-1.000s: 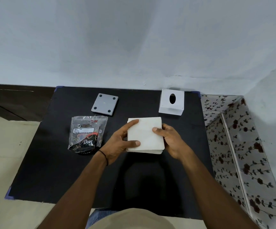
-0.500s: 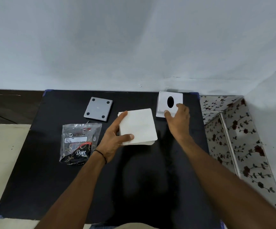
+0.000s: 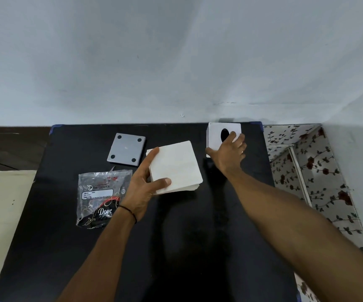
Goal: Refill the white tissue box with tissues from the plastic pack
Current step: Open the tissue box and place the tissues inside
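The left hand (image 3: 141, 188) clamps the white tissue stack (image 3: 175, 167) by its near-left corner above the black desk (image 3: 67, 247), while the right hand (image 3: 228, 154) grips the white tissue box (image 3: 216, 136) at the far edge, with the plastic pack (image 3: 102, 197) and a grey base plate (image 3: 126, 148) lying to the left.

A black table (image 3: 67, 247) stands against a pale grey-blue wall (image 3: 176, 62).

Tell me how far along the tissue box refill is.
Done: the plastic pack lies flat and looks empty, and the grey base plate is off the box. In hand: the left hand holds the tissue stack; the right hand grips the white box. Left: load the stack and refit the plate.
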